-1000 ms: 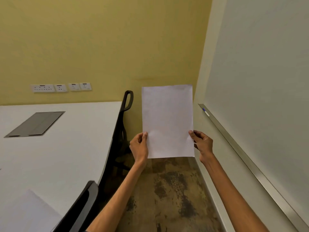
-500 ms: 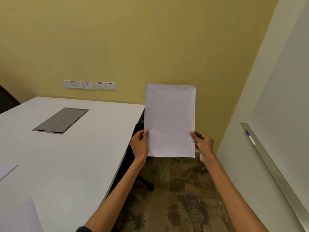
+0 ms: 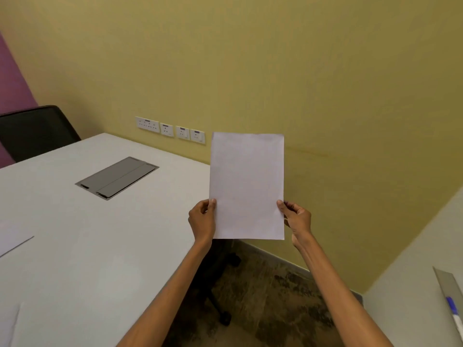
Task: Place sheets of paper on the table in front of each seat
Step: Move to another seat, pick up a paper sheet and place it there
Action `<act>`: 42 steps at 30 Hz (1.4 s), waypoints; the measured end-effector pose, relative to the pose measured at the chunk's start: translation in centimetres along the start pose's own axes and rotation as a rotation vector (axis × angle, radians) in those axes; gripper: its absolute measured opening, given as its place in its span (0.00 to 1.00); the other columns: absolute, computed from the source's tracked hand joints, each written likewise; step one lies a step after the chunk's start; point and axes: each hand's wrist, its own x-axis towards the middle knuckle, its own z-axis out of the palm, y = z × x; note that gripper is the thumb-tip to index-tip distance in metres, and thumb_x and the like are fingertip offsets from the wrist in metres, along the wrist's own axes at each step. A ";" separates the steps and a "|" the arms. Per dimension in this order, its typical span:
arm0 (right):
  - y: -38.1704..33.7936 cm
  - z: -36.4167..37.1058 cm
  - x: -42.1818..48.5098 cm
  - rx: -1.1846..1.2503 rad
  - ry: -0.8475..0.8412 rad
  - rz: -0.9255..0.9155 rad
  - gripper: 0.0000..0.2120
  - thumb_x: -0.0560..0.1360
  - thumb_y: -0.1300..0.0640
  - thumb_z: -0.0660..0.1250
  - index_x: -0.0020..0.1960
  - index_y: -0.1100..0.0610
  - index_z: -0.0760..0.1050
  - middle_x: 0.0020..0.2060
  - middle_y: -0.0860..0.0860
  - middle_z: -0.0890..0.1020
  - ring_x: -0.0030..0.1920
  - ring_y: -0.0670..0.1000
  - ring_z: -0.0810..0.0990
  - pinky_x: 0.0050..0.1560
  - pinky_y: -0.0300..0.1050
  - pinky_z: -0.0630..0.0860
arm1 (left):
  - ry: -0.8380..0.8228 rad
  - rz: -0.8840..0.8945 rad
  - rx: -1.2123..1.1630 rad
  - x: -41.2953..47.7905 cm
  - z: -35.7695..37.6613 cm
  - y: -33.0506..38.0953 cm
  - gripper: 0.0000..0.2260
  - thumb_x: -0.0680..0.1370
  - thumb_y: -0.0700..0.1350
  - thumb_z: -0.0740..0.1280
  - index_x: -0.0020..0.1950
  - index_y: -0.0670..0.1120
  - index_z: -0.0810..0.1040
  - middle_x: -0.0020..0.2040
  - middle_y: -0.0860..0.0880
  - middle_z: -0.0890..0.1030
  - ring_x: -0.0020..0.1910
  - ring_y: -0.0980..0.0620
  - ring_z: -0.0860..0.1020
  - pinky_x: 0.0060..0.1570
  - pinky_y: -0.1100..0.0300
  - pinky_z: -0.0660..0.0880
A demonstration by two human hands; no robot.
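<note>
I hold a white sheet of paper (image 3: pixel 246 186) upright in the air, just past the right edge of the white table (image 3: pixel 87 246). My left hand (image 3: pixel 202 220) pinches its left edge low down, and my right hand (image 3: pixel 297 219) pinches its right edge at the same height. Another sheet (image 3: pixel 11 236) lies flat at the table's left edge, and the corner of a further sheet (image 3: pixel 7 324) shows at the bottom left. Below the held paper, a chair base (image 3: pixel 220 304) stands half hidden under the table edge.
A grey cable hatch (image 3: pixel 117 177) is set into the tabletop. A black chair back (image 3: pixel 35 131) stands at the far left end. Wall sockets (image 3: pixel 170 130) line the yellow wall. A whiteboard tray with a blue marker (image 3: pixel 453 311) sits at the right. Patterned carpet lies below.
The view has swung left and the table now fills more of it, with the far chair appearing. The paper stays held in both hands at the same grip.
</note>
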 end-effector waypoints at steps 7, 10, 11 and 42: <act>0.6 6.3 10.2 -0.051 -0.161 0.029 0.09 0.72 0.59 0.74 0.49 0.62 0.79 0.46 0.55 0.83 0.43 0.52 0.80 0.46 0.45 0.80 | 0.130 -0.036 0.001 7.4 1.7 -1.8 0.11 0.80 0.49 0.67 0.51 0.42 0.82 0.47 0.48 0.83 0.44 0.51 0.80 0.45 0.61 0.75; 1.2 9.8 14.5 -0.063 -0.226 0.035 0.10 0.73 0.60 0.73 0.51 0.62 0.78 0.45 0.55 0.82 0.40 0.50 0.80 0.42 0.41 0.79 | 0.177 -0.035 -0.006 11.5 2.1 -3.0 0.09 0.80 0.49 0.67 0.49 0.43 0.82 0.47 0.48 0.83 0.44 0.50 0.80 0.46 0.59 0.76; 1.4 11.0 15.9 -0.072 -0.250 0.039 0.10 0.73 0.60 0.73 0.51 0.62 0.78 0.44 0.54 0.82 0.40 0.49 0.80 0.40 0.39 0.79 | 0.192 -0.038 -0.006 12.9 2.3 -3.3 0.09 0.80 0.49 0.68 0.49 0.44 0.82 0.47 0.48 0.84 0.45 0.50 0.80 0.46 0.59 0.76; 12.9 36.8 42.6 -0.515 -0.926 0.287 0.10 0.72 0.61 0.74 0.51 0.65 0.81 0.41 0.51 0.83 0.32 0.39 0.78 0.29 0.27 0.71 | 0.833 -0.415 0.106 31.6 5.0 -14.9 0.11 0.78 0.49 0.69 0.52 0.42 0.83 0.48 0.47 0.84 0.48 0.49 0.82 0.52 0.54 0.78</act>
